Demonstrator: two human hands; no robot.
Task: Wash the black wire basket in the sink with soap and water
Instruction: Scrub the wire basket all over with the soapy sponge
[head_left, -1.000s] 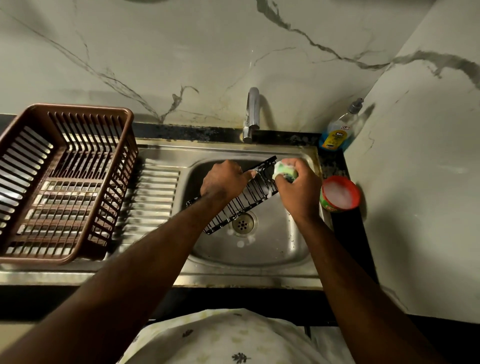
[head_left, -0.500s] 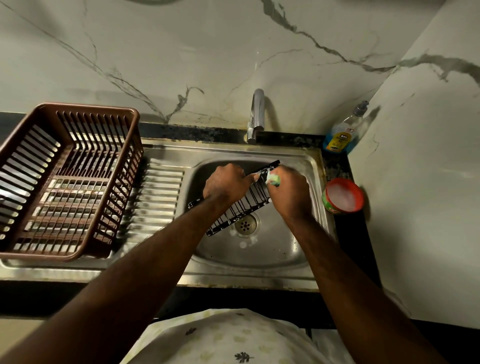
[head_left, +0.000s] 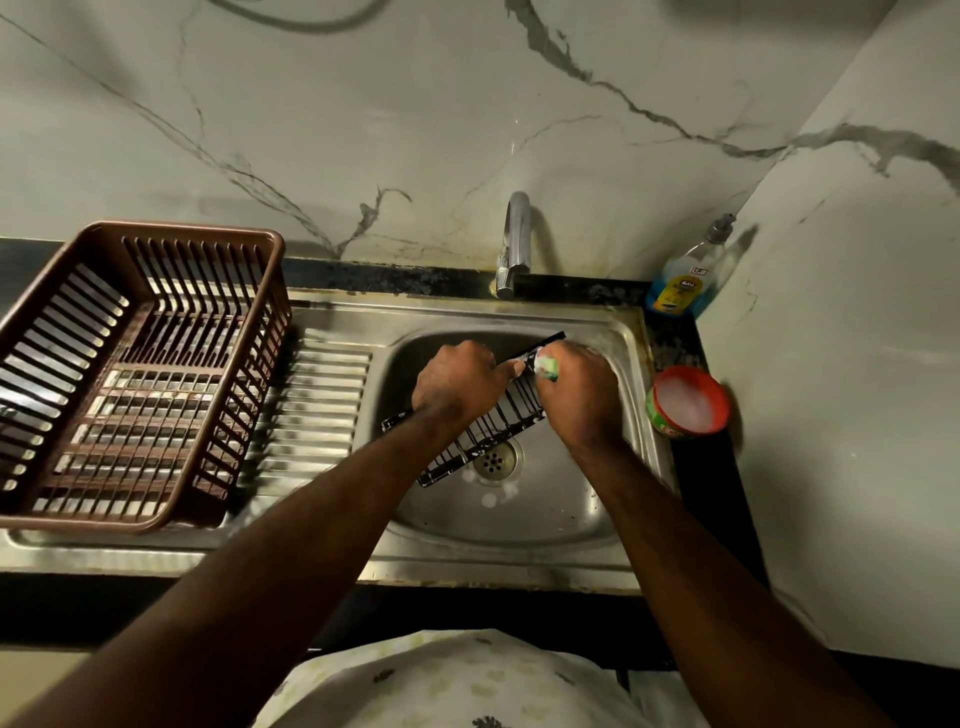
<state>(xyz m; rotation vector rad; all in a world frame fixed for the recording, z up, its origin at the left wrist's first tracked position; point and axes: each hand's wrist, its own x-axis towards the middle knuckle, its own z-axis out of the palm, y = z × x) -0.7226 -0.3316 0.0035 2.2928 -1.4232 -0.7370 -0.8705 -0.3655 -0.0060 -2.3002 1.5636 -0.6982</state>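
The black wire basket (head_left: 488, 436) is held tilted over the steel sink (head_left: 524, 519), above the drain. My left hand (head_left: 457, 382) grips its upper rim from the left. Pressed against the basket's far end, my right hand (head_left: 582, 395) is closed around a soapy green sponge (head_left: 546, 365). Foam clings to the wires near the sponge. My hands hide the middle of the basket. The tap (head_left: 514, 244) stands behind the bowl, and no water runs from it.
A brown slatted plastic dish rack (head_left: 130, 374) sits on the ribbed drainboard (head_left: 317, 410) at the left. An open red tub of white dish soap (head_left: 688, 400) rests on the counter right of the sink. A blue liquid soap bottle (head_left: 685, 280) stands in the back corner.
My right hand has slid the sponge leftward along the basket's upper rim, closer to my left hand. The basket stays tilted in the same place.
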